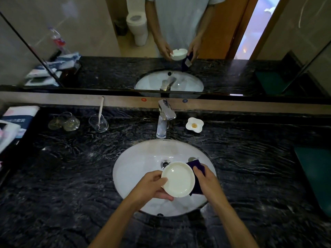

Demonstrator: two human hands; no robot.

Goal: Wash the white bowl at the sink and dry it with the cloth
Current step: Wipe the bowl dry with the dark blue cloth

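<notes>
The white bowl (178, 179) is held above the sink (136, 169), just in front of the drain (165, 164) and on the near side of the faucet (163, 119). No water runs from the faucet, so the washing appears finished, though wetness on the bowl cannot be confirmed. Drying is judged to be in hand and not complete.

The left hand (154, 185) pinches the bowl's left rim, thumb over the inside edge and fingers curled beneath. The right hand (206, 179) is closed on the dark cloth (196, 165), pressing it to the bowl's right outer wall (the interior shows no cloth on it yet).

The bowl's mouth faces up and slightly toward the person. Being round, it has no long axis; its rim plane tilts with the faucet-side edge raised.
</notes>
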